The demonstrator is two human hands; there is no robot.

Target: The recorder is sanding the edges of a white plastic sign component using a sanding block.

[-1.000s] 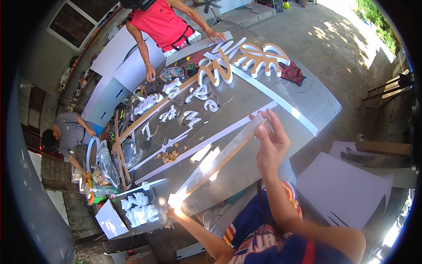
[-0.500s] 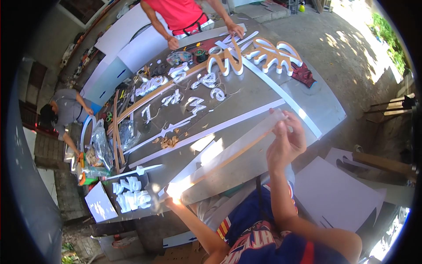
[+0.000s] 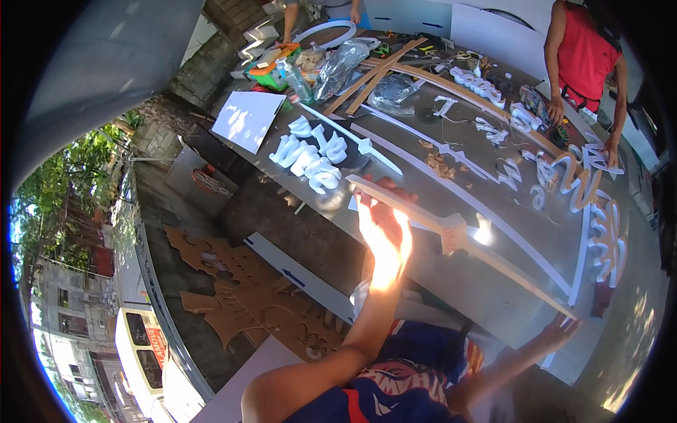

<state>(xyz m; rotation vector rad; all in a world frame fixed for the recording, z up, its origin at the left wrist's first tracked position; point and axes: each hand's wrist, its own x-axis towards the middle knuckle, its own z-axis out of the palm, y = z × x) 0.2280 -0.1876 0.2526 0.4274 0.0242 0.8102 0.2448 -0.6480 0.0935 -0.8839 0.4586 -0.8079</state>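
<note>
The left hand (image 3: 384, 227) grips a pale strip (image 3: 453, 234) with a wider middle near one end, the right hand (image 3: 560, 331) pinching its other end, above the near side of the worktop (image 3: 458, 276). White letters (image 3: 305, 159) lie toward the worktop's left end.

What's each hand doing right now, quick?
Left hand: closed, holding the long pale strip near one end.
Right hand: closed, gripping its other end.
</note>
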